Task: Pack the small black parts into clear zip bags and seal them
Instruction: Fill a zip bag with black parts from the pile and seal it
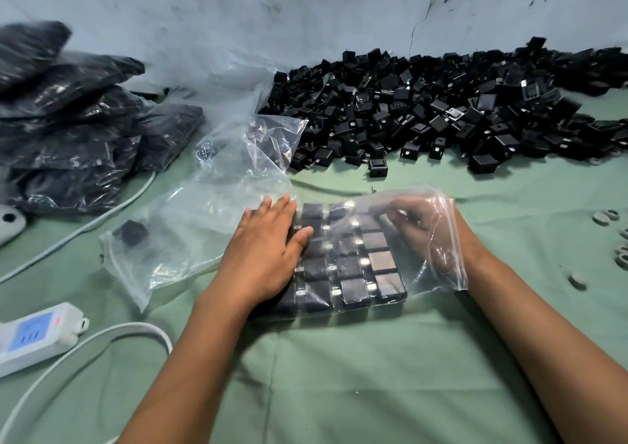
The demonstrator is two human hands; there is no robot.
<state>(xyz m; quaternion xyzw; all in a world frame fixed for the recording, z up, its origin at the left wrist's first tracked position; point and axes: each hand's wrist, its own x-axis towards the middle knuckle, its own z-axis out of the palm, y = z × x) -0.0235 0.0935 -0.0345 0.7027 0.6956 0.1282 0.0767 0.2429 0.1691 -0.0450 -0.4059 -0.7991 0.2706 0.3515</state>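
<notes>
Inside zip bag (438, 239), right hand (413, 221) arranges parts (353, 263).

2 arms come in from the bottom of the picture. Both are bare all the way up, with no sleeves on them. The left hand (263, 251) has no glove, no ring and no watch. The right hand (419, 228) looks misty, because clear plastic lies in front of it. Its wrist has no band. The nails are short and plain.
</notes>
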